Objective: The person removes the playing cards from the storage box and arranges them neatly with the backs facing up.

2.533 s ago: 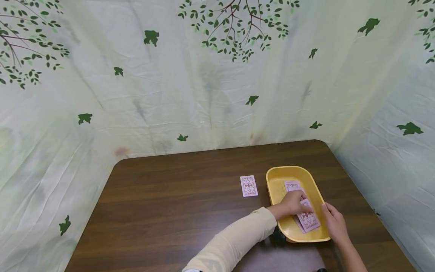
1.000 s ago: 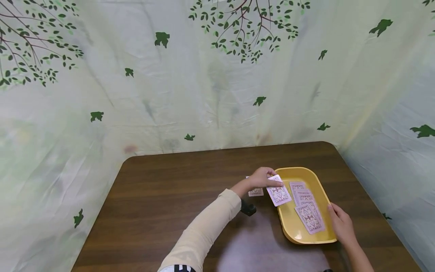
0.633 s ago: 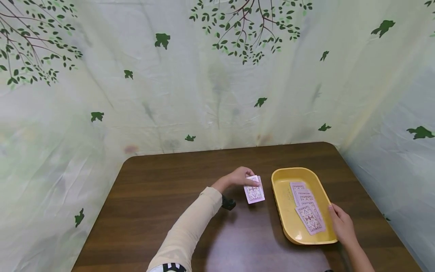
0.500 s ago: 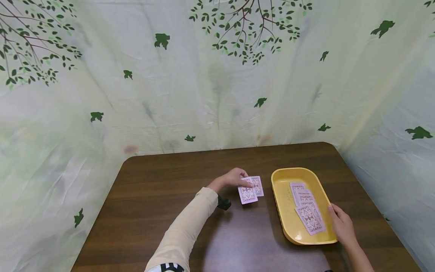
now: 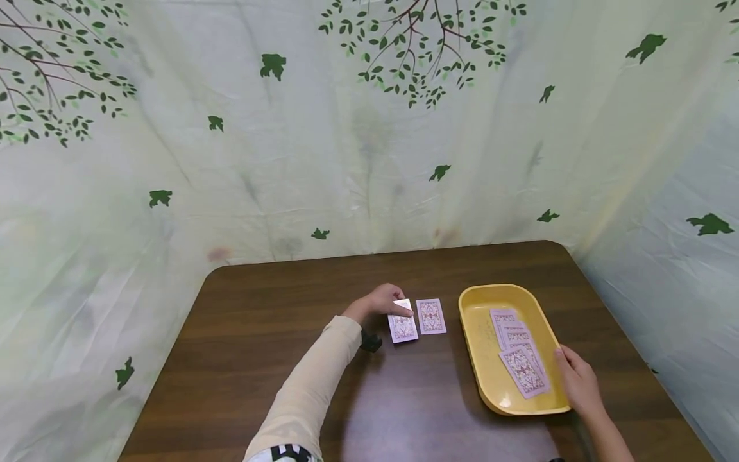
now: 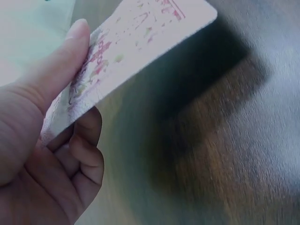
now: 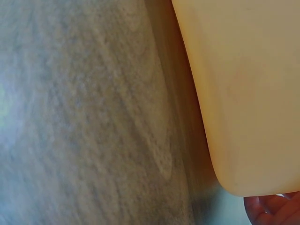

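Note:
My left hand pinches a playing card between thumb and fingers, patterned back up. In the left wrist view this card tilts above the wood and casts a dark shadow. Just right of it, a second playing card lies flat on the table, back up. My right hand grips the right rim of a yellow tray. Several overlapping cards lie inside the tray, backs up. In the right wrist view, fingers show curled at the outer wall of the tray.
The brown wooden table has rounded far corners. A pale curtain printed with leaves hangs behind it and along the sides. A small black object shows at the bottom edge.
My left hand has taken a card out of the tray and carried it left, across the lying card, to that card's left side. The right hand stays on the tray rim.

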Demonstrator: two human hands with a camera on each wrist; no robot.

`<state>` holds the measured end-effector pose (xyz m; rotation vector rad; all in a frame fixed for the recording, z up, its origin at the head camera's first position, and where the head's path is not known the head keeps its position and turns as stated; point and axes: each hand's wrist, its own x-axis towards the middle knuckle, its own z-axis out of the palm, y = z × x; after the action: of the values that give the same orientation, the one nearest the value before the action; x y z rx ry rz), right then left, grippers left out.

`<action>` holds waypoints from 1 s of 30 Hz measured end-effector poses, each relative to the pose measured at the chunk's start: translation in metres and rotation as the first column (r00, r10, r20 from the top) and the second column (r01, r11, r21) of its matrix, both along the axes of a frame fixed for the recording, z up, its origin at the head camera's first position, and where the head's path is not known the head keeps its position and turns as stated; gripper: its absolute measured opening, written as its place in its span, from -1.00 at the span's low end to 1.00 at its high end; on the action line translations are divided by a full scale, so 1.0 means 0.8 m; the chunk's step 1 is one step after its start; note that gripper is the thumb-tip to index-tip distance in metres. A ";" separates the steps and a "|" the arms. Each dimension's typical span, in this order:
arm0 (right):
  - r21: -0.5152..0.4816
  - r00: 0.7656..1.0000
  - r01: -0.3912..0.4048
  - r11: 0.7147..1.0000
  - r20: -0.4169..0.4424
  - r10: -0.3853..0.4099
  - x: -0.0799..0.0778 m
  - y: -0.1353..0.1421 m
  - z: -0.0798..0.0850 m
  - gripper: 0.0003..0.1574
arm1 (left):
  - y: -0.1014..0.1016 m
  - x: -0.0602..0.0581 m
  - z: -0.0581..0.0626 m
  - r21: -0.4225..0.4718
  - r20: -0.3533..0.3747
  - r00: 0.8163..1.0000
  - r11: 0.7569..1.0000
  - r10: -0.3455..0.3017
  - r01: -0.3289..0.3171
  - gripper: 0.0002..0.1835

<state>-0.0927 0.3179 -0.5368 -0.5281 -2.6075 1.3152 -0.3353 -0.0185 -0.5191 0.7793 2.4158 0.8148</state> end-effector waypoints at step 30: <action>0.014 1.000 -0.020 1.000 -0.007 0.020 0.002 0.008 -0.003 -0.39 | 0.007 0.000 -0.009 -0.201 -0.233 0.969 0.971 0.080 -0.129 -0.63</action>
<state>-0.0909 0.3242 -0.5392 -0.4957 -2.6215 1.3014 -0.3354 -0.0128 -0.5264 0.6948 2.7098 0.5128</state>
